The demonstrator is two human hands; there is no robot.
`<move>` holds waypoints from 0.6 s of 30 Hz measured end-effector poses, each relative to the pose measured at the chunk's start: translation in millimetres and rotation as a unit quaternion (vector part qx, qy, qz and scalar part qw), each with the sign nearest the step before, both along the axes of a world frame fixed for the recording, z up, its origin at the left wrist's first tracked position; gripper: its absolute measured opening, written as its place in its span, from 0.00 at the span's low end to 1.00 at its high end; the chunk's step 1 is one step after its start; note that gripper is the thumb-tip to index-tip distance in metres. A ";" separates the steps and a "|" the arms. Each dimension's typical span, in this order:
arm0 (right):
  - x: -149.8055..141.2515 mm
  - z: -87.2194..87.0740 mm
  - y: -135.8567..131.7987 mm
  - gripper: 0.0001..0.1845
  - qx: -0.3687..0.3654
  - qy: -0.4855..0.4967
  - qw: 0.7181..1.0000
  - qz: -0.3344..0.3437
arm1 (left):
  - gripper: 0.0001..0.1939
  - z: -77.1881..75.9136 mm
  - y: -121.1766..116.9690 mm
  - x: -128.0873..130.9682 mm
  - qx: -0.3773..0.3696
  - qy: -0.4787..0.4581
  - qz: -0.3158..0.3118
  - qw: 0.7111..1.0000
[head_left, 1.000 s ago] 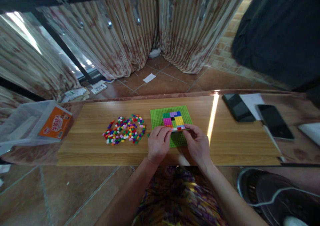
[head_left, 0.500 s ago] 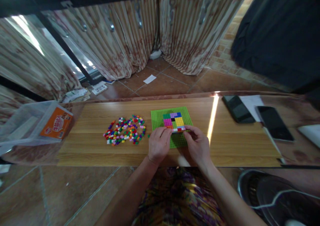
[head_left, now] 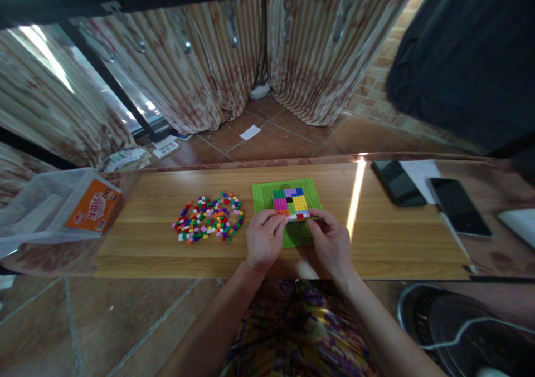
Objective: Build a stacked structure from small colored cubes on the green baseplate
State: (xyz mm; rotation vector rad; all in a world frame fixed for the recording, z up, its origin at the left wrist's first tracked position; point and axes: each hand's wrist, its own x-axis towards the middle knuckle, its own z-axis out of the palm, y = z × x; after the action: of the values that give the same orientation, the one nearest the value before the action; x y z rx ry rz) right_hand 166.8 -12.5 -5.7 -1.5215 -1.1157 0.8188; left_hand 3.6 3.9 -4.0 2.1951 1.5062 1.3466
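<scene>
A green studded baseplate lies on the table in front of me. On it sits a patch of small toy building bricks in pink, green, purple, blue, yellow, orange and black. White and red bricks line its near edge. My left hand is closed, its fingertips pinched at the patch's near left corner. Thumb and forefinger of my right hand close on the near right corner. The fingertips hide the exact bricks they touch. To the left, a heap of loose multicoloured bricks is spread out.
A clear plastic bin with an orange label stands at the wooden table's left end. Two dark phones and white paper lie at the right. A dark round object with a pale cord is at lower right.
My left hand has shifted very slightly to the left and its fingers have moved a little at the near brick row. The right hand stays nearly in place.
</scene>
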 end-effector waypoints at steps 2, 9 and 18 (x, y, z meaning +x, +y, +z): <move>-0.1 1.5 0.3 0.18 0.002 0.001 1.000 0.004 | 0.04 1.8 1.6 1.0 -0.009 -0.022 0.004 1.000; -6.7 11.6 5.4 0.22 0.017 -0.082 0.996 -0.012 | 0.02 1.3 2.2 4.2 -0.025 -0.061 0.016 0.998; -33.2 9.1 24.2 0.33 0.046 -0.139 0.989 0.005 | 0.07 -5.2 -0.2 5.3 -0.022 -0.067 0.005 0.998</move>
State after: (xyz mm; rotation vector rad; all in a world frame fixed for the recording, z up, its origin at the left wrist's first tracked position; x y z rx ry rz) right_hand 133.6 11.6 3.4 -1.5863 -1.3452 0.5637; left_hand 9.0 3.7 -9.2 2.0300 1.4860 1.4189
